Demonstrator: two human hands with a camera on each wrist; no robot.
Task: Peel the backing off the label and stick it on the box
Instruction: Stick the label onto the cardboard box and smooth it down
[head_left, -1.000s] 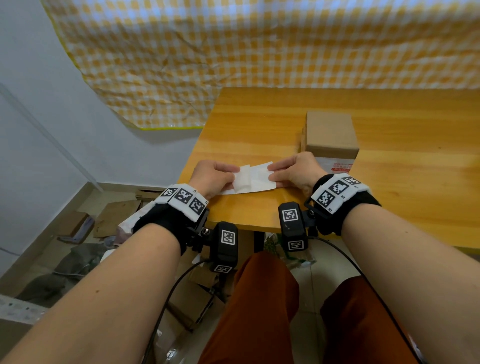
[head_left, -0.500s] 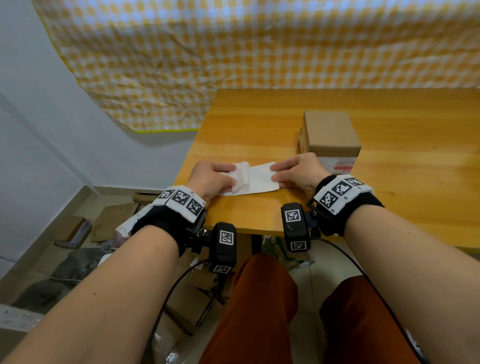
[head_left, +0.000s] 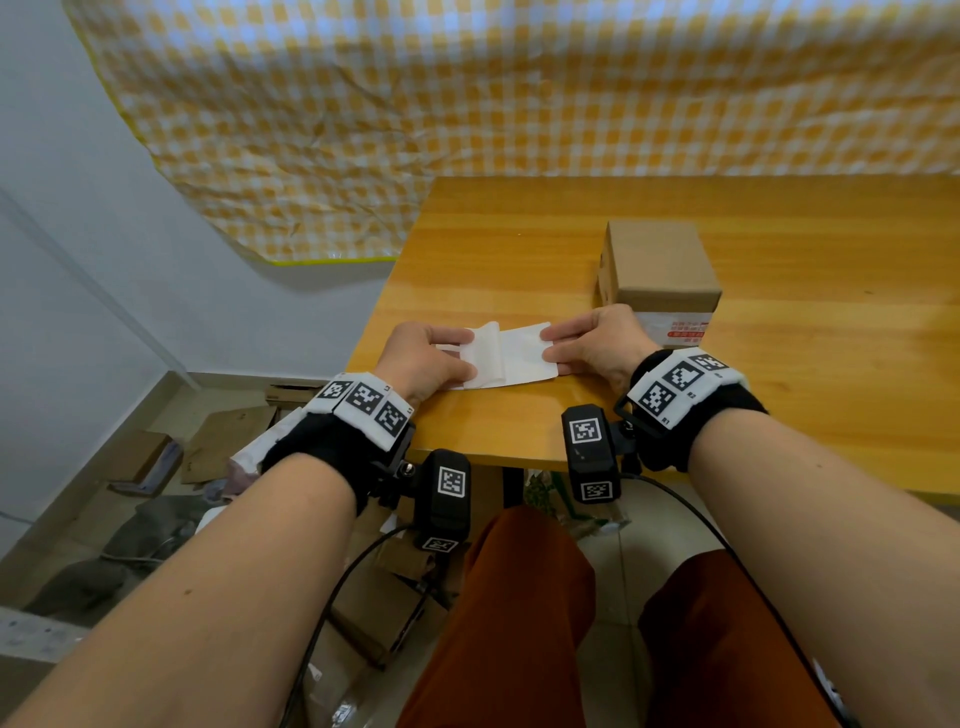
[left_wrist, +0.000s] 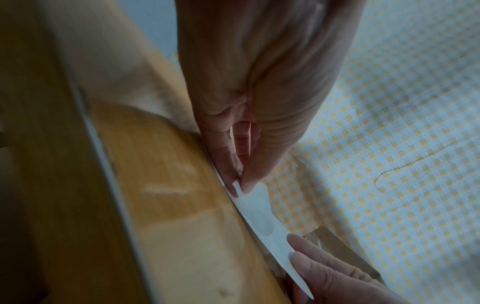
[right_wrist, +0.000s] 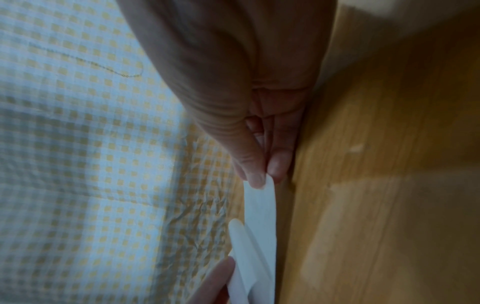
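A white label sheet (head_left: 524, 356) lies flat on the wooden table (head_left: 519, 249) near its front edge. My left hand (head_left: 467, 353) pinches a peeled layer (head_left: 485, 353) that curls up and folds back over the sheet's left part. My right hand (head_left: 548, 344) pinches the sheet's right end and holds it down. The left wrist view shows thumb and finger pinching the sheet (left_wrist: 259, 211). In the right wrist view the label (right_wrist: 259, 205) is gripped at its tip, with the curled layer (right_wrist: 241, 246) beyond. A brown cardboard box (head_left: 660, 265) stands just behind my right hand.
A yellow checked cloth (head_left: 467, 104) hangs on the wall behind the table. The table's left edge is close to my left hand. Cardboard scraps (head_left: 228, 441) litter the floor to the left. The box's front carries a white sticker with red print (head_left: 680, 332).
Both hands stay in place on the sheet. The peeled layer in my left hand has curled slightly further to the right.
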